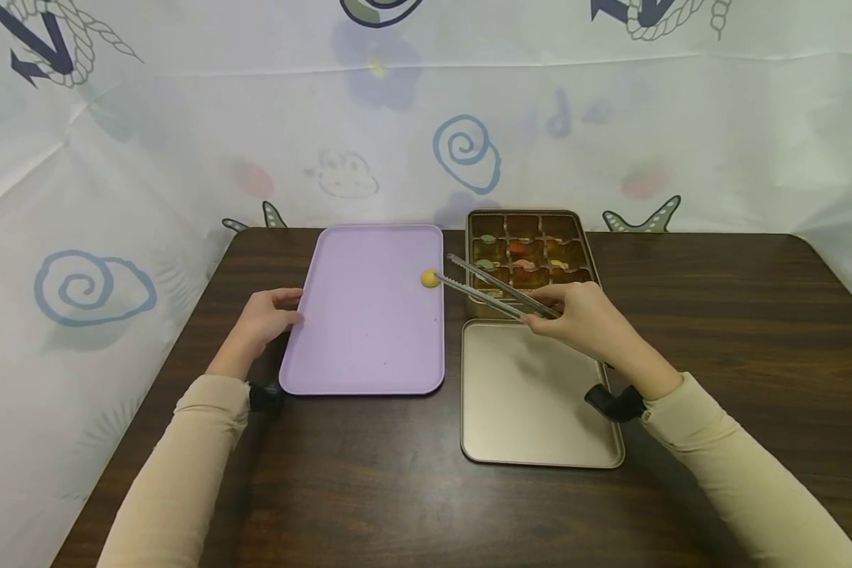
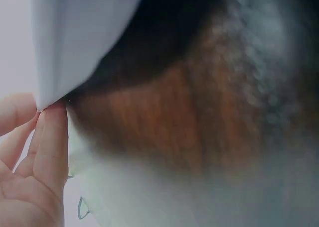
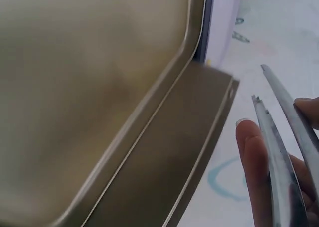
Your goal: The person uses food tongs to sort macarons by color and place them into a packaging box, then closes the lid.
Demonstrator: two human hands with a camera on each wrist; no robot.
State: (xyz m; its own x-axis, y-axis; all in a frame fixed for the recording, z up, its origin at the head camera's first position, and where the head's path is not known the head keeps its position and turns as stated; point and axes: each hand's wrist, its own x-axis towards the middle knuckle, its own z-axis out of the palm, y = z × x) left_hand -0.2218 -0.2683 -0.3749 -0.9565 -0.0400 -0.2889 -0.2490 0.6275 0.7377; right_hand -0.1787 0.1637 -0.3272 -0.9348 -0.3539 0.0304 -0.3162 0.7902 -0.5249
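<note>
A purple tray (image 1: 362,339) lies on the table, and my left hand (image 1: 261,325) is at its left edge. In the left wrist view the thumb and fingers of the left hand (image 2: 42,167) pinch the rim of the tray (image 2: 75,33). My right hand (image 1: 585,319) holds metal tongs (image 1: 481,297), whose arms stand apart. One tip is at a small yellow ball (image 1: 429,278) on the tray's right side; the other tip is above, nearer the box. In the right wrist view, fingers (image 3: 253,157) lie along the tongs (image 3: 281,172), their tips apart.
Behind the tongs stands a gold box (image 1: 484,309) divided into compartments, with small coloured pieces in several. In front of it lies a flat gold lid (image 1: 532,418). The dark wooden table (image 1: 369,473) ends at a patterned white curtain (image 1: 539,142).
</note>
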